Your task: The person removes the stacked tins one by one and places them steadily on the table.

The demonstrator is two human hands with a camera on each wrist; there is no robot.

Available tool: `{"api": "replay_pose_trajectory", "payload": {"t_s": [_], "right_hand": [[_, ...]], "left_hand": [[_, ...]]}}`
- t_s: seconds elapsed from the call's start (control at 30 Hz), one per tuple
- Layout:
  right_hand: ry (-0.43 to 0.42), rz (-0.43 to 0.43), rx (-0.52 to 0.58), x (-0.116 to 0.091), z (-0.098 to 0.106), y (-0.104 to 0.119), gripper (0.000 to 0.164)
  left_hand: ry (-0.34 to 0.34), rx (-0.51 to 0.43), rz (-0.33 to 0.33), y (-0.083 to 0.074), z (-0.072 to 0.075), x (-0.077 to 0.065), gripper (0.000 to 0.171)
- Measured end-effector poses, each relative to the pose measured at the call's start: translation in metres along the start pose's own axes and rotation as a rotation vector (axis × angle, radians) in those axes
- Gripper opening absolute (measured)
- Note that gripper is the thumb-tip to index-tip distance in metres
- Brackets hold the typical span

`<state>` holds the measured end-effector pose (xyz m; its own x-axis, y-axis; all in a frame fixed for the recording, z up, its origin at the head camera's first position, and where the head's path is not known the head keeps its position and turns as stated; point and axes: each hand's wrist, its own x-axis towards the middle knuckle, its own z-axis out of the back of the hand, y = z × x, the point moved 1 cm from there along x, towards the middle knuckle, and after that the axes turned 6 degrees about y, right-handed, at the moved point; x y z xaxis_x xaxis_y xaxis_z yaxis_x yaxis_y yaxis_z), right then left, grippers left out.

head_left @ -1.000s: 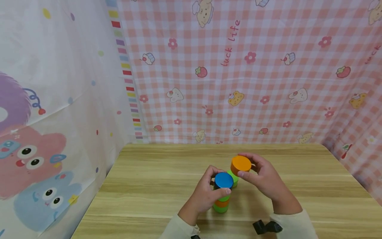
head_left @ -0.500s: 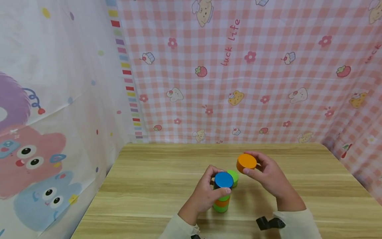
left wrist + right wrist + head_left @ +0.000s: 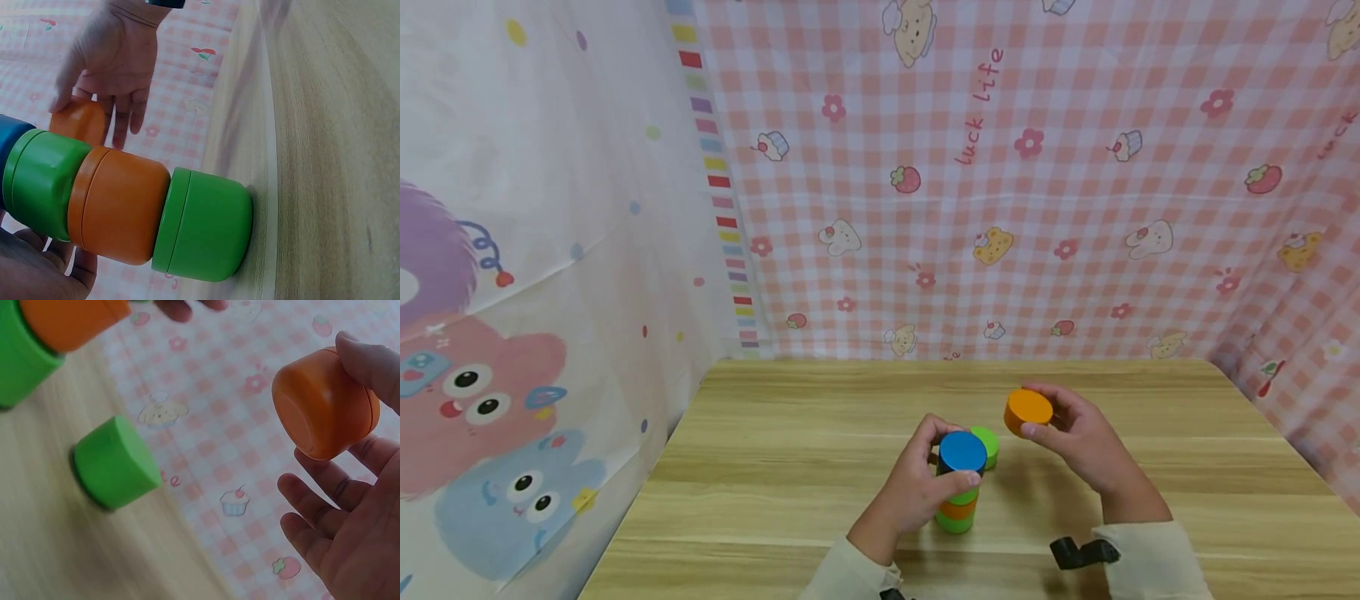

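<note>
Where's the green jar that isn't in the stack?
In the head view, that green jar stands on the table behind and right of the blue-topped stack, left of the orange jar in the right hand.

Pink-and-white checked cloth [image 3: 887,275] behind the wood-grain surface [image 3: 775,450], white cartoon-printed sheet [image 3: 580,300] at the left.

Red "luck life" [image 3: 979,108] and, farther right, "luck" [image 3: 1337,137] on pink checked cloth [image 3: 947,212]
</note>
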<state>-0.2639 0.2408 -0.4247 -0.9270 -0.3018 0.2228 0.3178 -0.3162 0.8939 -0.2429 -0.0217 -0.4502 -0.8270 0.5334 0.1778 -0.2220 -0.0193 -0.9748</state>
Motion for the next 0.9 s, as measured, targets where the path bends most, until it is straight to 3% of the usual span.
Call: {"api": "replay_pose_trajectory", "payload": {"t_s": [0.37, 0.9], "right_hand": [[0.019, -0.063, 0.068, 0.000, 0.003, -0.025, 0.057], [0.012, -0.131, 0.060, 0.001, 0.004, -0.049, 0.062]], "left_hand": [[-0.003, 0.008, 0.004, -0.001, 0.000, 0.000, 0.042], [-0.008, -0.001, 0.008, 0.000, 0.000, 0.000, 0.043]]}}
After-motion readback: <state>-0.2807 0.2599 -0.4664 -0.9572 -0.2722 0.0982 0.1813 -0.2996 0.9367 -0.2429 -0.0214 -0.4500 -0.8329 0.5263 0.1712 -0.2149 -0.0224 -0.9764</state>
